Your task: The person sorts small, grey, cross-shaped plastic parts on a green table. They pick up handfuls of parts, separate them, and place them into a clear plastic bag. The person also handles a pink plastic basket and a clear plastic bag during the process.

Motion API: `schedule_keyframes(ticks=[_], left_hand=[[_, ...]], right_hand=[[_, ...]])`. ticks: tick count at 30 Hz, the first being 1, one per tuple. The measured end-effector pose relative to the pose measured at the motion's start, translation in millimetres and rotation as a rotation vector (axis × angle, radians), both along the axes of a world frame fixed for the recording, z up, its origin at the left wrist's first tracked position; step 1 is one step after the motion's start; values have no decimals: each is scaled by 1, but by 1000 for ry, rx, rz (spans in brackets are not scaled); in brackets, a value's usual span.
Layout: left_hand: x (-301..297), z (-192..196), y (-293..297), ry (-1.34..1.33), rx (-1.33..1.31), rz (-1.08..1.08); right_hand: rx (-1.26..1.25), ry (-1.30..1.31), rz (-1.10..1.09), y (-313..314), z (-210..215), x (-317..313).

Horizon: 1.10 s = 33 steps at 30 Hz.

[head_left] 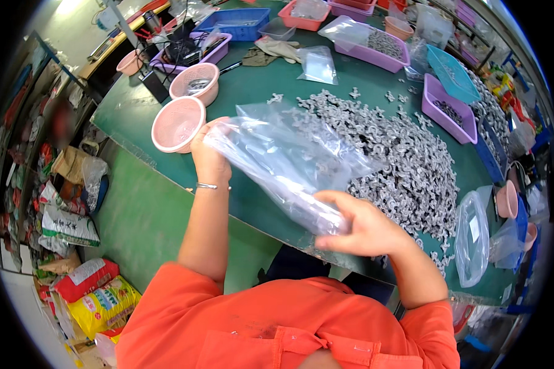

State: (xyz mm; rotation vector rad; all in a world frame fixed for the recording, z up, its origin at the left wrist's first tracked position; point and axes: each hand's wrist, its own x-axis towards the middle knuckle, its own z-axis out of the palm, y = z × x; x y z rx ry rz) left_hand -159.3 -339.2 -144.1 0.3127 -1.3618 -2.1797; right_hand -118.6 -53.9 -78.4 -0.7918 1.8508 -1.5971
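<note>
A large clear plastic bag [283, 157] stretches slantwise between my hands, above the green table. My left hand [210, 154] is closed on its upper left end, beside the pink baskets. My right hand [366, 226] curves round the lower right end, with thumb and forefinger on either side of the bunched plastic. Whether anything lies inside that end is hard to tell through the glare. Behind the bag and to its right spreads a big heap of small grey metal parts [406, 172], partly hidden by the plastic.
Two pink baskets [180, 125] stand at the table's left edge. Purple trays [449, 114] and a blue tray [237, 24] line the far and right sides. Another clear bag [472, 240] lies at the right. Gloves [277, 48] and a flat plastic bag [318, 64] lie farther back.
</note>
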Motion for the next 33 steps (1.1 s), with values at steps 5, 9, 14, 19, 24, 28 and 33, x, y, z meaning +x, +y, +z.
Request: schedule_keyframes(ticks=[5, 9, 14, 19, 24, 28, 33], left_hand=[[36, 27, 17, 157, 292, -433], [48, 32, 8, 219, -864, -1101], [60, 11, -12, 534, 103, -1561], [75, 0, 5, 285, -180, -1896], [61, 17, 16, -71, -714, -766], [41, 13, 29, -107, 20, -511], [32, 8, 32, -205, 7, -506]], right_hand=[[-22, 347, -457, 29, -49, -49], [-887, -406, -481, 34, -12, -39], [-580, -465, 4, 64, -22, -36], [-515, -502, 209, 64, 19, -62], [-250, 618, -619, 23, 46, -109], [61, 1337, -5, -17, 38, -77], [364, 1491, -72, -44, -25, -95]])
